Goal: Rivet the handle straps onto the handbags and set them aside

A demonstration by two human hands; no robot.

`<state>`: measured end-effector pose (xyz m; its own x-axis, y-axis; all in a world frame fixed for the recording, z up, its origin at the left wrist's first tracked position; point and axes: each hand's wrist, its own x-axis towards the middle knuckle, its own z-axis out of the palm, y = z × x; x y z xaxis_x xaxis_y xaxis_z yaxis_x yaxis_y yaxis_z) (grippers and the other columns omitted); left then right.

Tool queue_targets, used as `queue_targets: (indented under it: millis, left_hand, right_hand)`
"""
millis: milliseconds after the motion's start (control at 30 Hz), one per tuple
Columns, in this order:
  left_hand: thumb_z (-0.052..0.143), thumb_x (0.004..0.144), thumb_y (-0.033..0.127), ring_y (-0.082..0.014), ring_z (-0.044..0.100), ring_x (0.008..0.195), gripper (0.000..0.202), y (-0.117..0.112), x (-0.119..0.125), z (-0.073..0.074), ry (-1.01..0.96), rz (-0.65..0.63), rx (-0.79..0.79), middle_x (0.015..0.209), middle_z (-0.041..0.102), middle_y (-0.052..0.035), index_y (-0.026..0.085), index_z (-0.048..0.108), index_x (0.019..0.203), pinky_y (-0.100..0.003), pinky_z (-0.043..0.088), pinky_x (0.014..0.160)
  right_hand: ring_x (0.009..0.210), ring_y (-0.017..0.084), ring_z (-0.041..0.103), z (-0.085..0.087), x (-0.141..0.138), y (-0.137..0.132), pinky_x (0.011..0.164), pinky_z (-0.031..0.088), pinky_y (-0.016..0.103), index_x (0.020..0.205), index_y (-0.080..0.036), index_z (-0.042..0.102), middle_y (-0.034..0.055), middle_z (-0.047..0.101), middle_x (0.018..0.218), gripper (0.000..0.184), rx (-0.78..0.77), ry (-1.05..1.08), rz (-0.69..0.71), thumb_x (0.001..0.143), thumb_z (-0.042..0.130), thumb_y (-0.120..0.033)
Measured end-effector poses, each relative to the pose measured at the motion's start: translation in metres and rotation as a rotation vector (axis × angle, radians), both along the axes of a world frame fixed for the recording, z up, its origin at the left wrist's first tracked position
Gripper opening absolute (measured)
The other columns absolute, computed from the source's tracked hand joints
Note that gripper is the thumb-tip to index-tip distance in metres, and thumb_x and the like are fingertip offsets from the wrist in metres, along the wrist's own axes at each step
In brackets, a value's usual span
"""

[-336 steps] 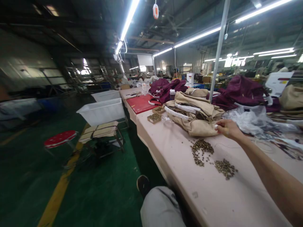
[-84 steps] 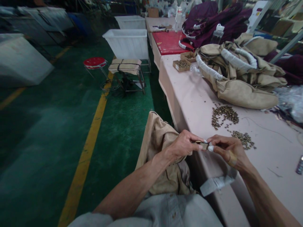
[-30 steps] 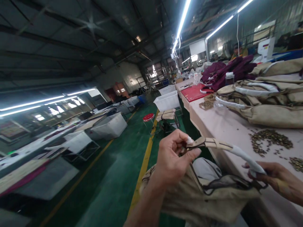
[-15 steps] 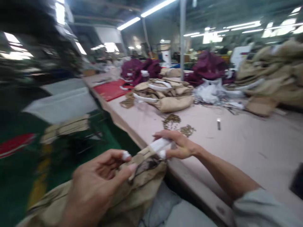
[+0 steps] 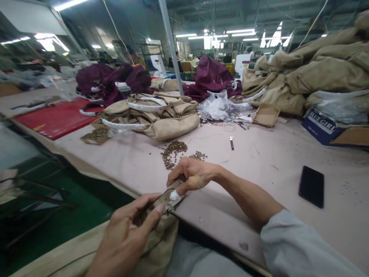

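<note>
A tan bag [image 5: 163, 238] hangs over my lap below the table edge. My left hand [image 5: 123, 225] pinches a tan strap [image 5: 163, 198] of this bag between thumb and fingers. Farther along the same strap, my right hand [image 5: 191, 175] grips it, with white tape around the thumb tip. The fingers hide part of the strap. Just beyond my right hand, on the table, lie a pile of small brass-coloured metal studs [image 5: 176, 147] and a smaller heap of studs [image 5: 198, 155].
The pink-covered table [image 5: 259, 173] bears a phone [image 5: 311, 186], a small dark tool [image 5: 231, 143], a blue box [image 5: 323, 129] and crumpled plastic [image 5: 217, 105]. Tan bags [image 5: 173, 125], purple bags [image 5: 211, 77] and a tall tan heap [image 5: 323, 73] stand behind. A person [image 5: 135, 59] is in the background.
My view has turned right, bringing the phone and blue box into sight. My right hand now grips a tan part of the strap; the white-wrapped part it held no longer shows.
</note>
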<state>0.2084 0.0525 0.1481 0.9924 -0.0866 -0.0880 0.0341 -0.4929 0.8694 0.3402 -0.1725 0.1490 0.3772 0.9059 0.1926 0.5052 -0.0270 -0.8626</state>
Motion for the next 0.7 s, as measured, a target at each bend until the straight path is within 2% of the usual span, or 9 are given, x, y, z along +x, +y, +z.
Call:
queue_targets:
  millis: [100, 200, 267, 367, 400, 467, 533, 600, 700]
  left_hand:
    - [0.073, 0.088, 0.045, -0.0158, 0.061, 0.07, 0.036, -0.004, 0.01, -0.009, 0.059, -0.051, -0.168, 0.078, 0.068, -0.0035, 0.015, 0.074, 0.107, -0.021, 0.049, 0.06]
    - [0.076, 0.085, 0.042, -0.0076, 0.044, 0.052, 0.032, -0.016, 0.008, -0.022, 0.105, 0.035, -0.348, 0.063, 0.058, 0.0009, 0.011, 0.072, 0.095, -0.017, 0.033, 0.048]
    - [0.077, 0.083, 0.041, -0.0056, 0.039, 0.046, 0.032, -0.025, 0.005, -0.032, 0.143, 0.112, -0.488, 0.061, 0.056, 0.0014, 0.01, 0.07, 0.088, -0.017, 0.026, 0.044]
    - [0.079, 0.077, 0.038, -0.0051, 0.038, 0.041, 0.03, -0.036, 0.002, -0.049, 0.167, 0.221, -0.625, 0.057, 0.056, 0.0012, 0.01, 0.067, 0.079, -0.018, 0.024, 0.04]
    - [0.079, 0.076, 0.036, -0.0053, 0.039, 0.039, 0.029, -0.038, 0.002, -0.055, 0.174, 0.242, -0.64, 0.056, 0.056, 0.0008, 0.01, 0.066, 0.075, -0.019, 0.024, 0.039]
    - [0.078, 0.075, 0.034, -0.0059, 0.04, 0.038, 0.027, -0.042, 0.002, -0.065, 0.185, 0.27, -0.632, 0.054, 0.056, 0.0, 0.011, 0.065, 0.07, -0.019, 0.025, 0.039]
    - [0.076, 0.074, 0.032, -0.0064, 0.04, 0.037, 0.023, -0.044, 0.004, -0.074, 0.186, 0.291, -0.604, 0.053, 0.056, -0.0001, 0.011, 0.066, 0.069, -0.02, 0.025, 0.038]
    - [0.074, 0.073, 0.03, -0.0067, 0.041, 0.036, 0.02, -0.045, 0.007, -0.081, 0.188, 0.311, -0.56, 0.052, 0.057, 0.0001, 0.011, 0.067, 0.07, -0.02, 0.025, 0.038]
    - [0.072, 0.072, 0.028, -0.0076, 0.041, 0.036, 0.017, -0.047, 0.013, -0.089, 0.209, 0.325, -0.487, 0.05, 0.056, 0.0009, 0.012, 0.068, 0.069, -0.02, 0.027, 0.038]
  right_hand:
    - [0.072, 0.013, 0.056, -0.012, 0.016, 0.0, 0.064, 0.04, 0.022, 0.097, -0.007, 0.075, -0.0003, 0.065, 0.078, 0.03, 0.006, 0.09, 0.051, 0.075, 0.074, -0.026]
    - [0.069, 0.012, 0.055, -0.024, 0.02, 0.002, 0.062, 0.04, 0.022, 0.097, -0.007, 0.076, -0.0008, 0.066, 0.077, 0.031, 0.015, 0.122, 0.059, 0.075, 0.076, -0.029]
    - [0.068, 0.012, 0.056, -0.031, 0.022, -0.004, 0.061, 0.041, 0.022, 0.099, -0.009, 0.077, -0.0004, 0.068, 0.078, 0.033, 0.014, 0.095, -0.004, 0.075, 0.079, -0.032]
    - [0.088, 0.02, 0.066, -0.044, 0.036, -0.032, 0.076, 0.05, 0.029, 0.115, -0.012, 0.074, 0.0093, 0.075, 0.104, 0.042, 0.09, 0.152, -0.188, 0.084, 0.074, -0.04]
    - [0.09, 0.022, 0.068, -0.05, 0.043, -0.045, 0.077, 0.052, 0.032, 0.116, -0.011, 0.073, 0.0114, 0.076, 0.105, 0.044, 0.099, 0.153, -0.31, 0.085, 0.072, -0.044]
    - [0.084, 0.022, 0.069, -0.066, 0.057, -0.069, 0.075, 0.053, 0.033, 0.11, -0.011, 0.075, 0.0116, 0.077, 0.099, 0.043, 0.012, 0.055, -0.612, 0.084, 0.071, -0.045]
    - [0.073, 0.021, 0.067, -0.087, 0.065, -0.086, 0.068, 0.052, 0.033, 0.101, -0.011, 0.077, 0.0102, 0.077, 0.087, 0.036, -0.084, -0.041, -0.792, 0.081, 0.071, -0.04]
    - [0.068, 0.021, 0.066, -0.111, 0.066, -0.092, 0.065, 0.051, 0.033, 0.094, -0.012, 0.078, 0.0091, 0.076, 0.08, 0.028, -0.148, -0.097, -0.842, 0.078, 0.068, -0.033]
    - [0.07, 0.021, 0.066, -0.143, 0.059, -0.083, 0.066, 0.051, 0.032, 0.093, -0.015, 0.08, 0.0077, 0.076, 0.081, 0.025, -0.203, -0.165, -0.813, 0.078, 0.063, -0.028]
